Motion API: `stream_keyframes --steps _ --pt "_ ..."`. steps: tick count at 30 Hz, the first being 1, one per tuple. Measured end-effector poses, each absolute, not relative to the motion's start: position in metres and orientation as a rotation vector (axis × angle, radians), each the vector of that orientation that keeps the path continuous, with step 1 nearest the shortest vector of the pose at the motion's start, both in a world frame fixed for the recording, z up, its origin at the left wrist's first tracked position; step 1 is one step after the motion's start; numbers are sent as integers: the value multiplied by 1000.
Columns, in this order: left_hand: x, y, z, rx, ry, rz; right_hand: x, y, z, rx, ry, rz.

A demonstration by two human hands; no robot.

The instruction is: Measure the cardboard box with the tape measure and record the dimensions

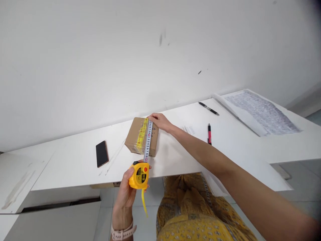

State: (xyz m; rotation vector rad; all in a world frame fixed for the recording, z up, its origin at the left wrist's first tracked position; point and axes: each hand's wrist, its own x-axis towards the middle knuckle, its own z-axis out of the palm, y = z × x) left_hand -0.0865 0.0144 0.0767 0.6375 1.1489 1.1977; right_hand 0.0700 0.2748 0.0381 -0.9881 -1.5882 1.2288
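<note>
The cardboard box (132,134) sits on the white table (180,157), with yellow printed tape (142,134) running across its top from far to near. The left hand (126,189) grips the yellow tape measure (138,175) just off the near side of the box, fingers wrapped around the case; a yellow strap (144,202) hangs below. The metal blade (148,140) extends from the case across the box top toward the far edge. The right hand (162,121) is placed at the blade's far end; whether its fingers pinch or only press there cannot be told. Left of the box lies a phone (102,154); to the right lie a black pen (208,108) and a red-and-black pen (209,134).
</note>
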Motion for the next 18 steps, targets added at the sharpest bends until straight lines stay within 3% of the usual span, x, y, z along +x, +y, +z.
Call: stream_keyframes --steps 11,18 --pt "-120 18 100 884 1310 1061 48 274 31 -1047 -1568 1216" --pt "-127 17 90 855 1282 1066 48 280 20 -1026 -1520 1249"
